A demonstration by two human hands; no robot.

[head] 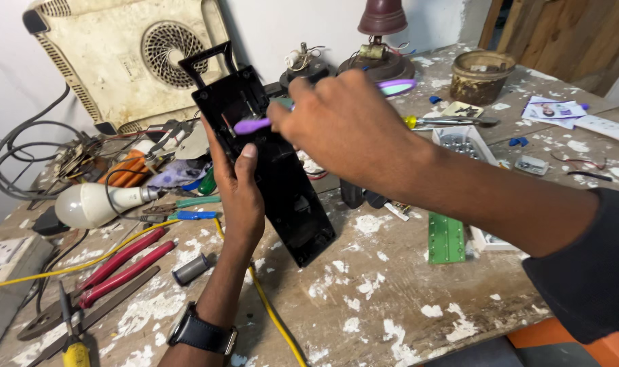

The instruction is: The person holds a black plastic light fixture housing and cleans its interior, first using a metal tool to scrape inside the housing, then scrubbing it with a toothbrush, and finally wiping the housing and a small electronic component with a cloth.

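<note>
Here, left hand (pixel 238 194) fingers gripping black casing (pixel 269 160), long axis tilted up-left, right hand (pixel 343 126) fingers pinching purple brush (pixel 252 125).

— Are any packages or labels to be seen?
— A small printed card or packet (pixel 553 109), white and purple, is laid flat at the far right of the bench; its kind cannot quite be told.

On my paint-flecked workbench (pixel 391 306) I see a white bulb (pixel 92 202), red-handled pliers (pixel 122 265), a green hinge (pixel 446 238) and a rusty tin (pixel 481 76).
</note>
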